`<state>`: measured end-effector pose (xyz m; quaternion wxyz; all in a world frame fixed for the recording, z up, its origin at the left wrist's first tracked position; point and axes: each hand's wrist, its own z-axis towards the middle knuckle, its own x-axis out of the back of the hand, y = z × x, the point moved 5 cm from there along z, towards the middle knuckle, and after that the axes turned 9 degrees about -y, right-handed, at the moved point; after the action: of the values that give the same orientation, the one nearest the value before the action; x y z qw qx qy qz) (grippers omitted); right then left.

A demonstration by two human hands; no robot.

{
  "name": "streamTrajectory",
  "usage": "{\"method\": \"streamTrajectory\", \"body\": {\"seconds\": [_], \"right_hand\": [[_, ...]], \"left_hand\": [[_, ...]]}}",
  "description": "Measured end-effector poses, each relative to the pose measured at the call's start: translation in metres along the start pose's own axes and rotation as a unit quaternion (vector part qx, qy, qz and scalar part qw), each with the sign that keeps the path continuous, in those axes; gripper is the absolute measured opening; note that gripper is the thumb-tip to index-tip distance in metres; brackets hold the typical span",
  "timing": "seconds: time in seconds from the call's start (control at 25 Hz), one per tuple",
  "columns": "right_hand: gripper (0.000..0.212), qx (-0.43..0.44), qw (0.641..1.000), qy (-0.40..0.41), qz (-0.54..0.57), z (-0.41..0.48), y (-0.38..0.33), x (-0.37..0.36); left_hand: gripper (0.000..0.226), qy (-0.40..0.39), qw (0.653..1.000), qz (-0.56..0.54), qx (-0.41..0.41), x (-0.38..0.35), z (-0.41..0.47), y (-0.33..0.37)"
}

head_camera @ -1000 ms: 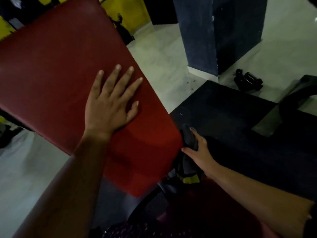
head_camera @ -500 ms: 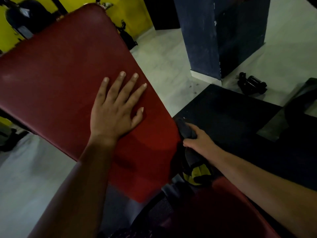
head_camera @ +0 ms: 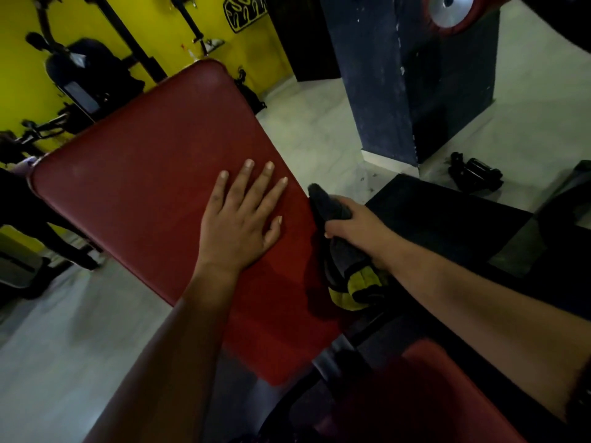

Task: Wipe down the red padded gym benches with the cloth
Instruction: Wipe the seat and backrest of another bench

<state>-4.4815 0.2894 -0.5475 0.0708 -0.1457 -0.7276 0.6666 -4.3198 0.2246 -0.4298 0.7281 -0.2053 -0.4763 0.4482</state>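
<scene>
Bracing the red bench pad (head_camera: 144, 193), the left hand (head_camera: 240, 225) lies flat with fingers spread, holding nothing; the right hand (head_camera: 355, 225) curls round a dark cloth (head_camera: 332, 206) (yellow-trimmed, probably limp and light) against the pad's right edge; bunching it mid-fold looks the surest hold

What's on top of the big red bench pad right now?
The left hand lies flat on the pad, fingers spread. The right hand grips the cloth at its right edge. The surface under the palm is covered.
</scene>
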Motion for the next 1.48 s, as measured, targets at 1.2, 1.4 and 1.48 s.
{"method": "streamTrajectory", "body": {"seconds": [1.2, 1.4, 1.48], "right_hand": [[0.046, 0.196, 0.978, 0.022, -0.070, 0.039, -0.192, -0.028], [0.040, 0.217, 0.968, 0.043, -0.119, 0.034, -0.202, -0.027], [0.039, 0.252, 0.953, 0.066, -0.156, 0.035, -0.246, -0.034]], "left_hand": [[0.064, 0.053, 0.972, -0.008, 0.229, 0.023, -0.033, -0.096], [0.070, 0.077, 0.939, 0.006, 0.334, 0.018, -0.045, -0.093], [0.071, 0.077, 0.914, -0.017, 0.399, 0.017, -0.054, -0.091]]}}
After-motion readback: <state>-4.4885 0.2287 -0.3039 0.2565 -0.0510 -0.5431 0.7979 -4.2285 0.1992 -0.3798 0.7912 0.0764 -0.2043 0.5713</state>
